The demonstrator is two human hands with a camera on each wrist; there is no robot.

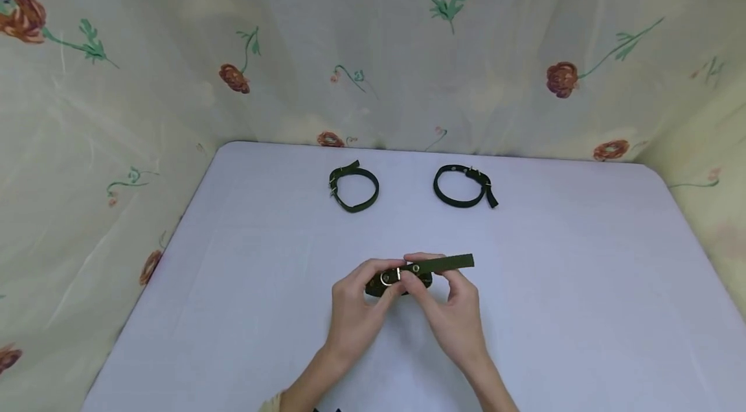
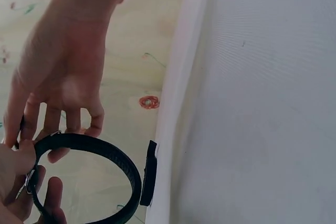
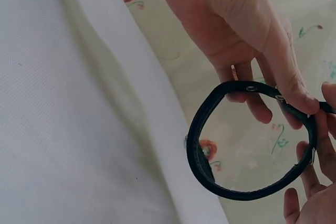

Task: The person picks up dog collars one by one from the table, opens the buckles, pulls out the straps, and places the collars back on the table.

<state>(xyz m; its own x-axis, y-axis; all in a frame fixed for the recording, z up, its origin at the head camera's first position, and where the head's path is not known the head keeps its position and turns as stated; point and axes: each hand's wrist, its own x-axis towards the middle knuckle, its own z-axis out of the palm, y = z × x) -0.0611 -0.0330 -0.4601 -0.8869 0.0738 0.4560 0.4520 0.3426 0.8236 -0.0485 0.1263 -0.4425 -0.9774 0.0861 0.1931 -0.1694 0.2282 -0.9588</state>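
A dark green dog collar (image 1: 443, 263), buckled into a loop, is held up between both hands over the middle of the white table. My left hand (image 1: 355, 308) pinches it beside the silver buckle and D-ring. With thumb and fingers, my right hand (image 1: 454, 315) pinches the strap just right of the buckle. The strap's free end sticks out to the right past the fingers. Both wrist views show the round loop of the collar (image 2: 113, 150) (image 3: 194, 129) hanging from the fingertips. Exactly how far the strap passes through the buckle is hidden by the thumbs.
Two similar collars lie looped farther back on the white table (image 1: 233, 256): a left collar (image 1: 373, 195) and a right collar (image 1: 460, 203). Behind the table and along its sides hangs a flower-printed curtain (image 1: 495, 75).
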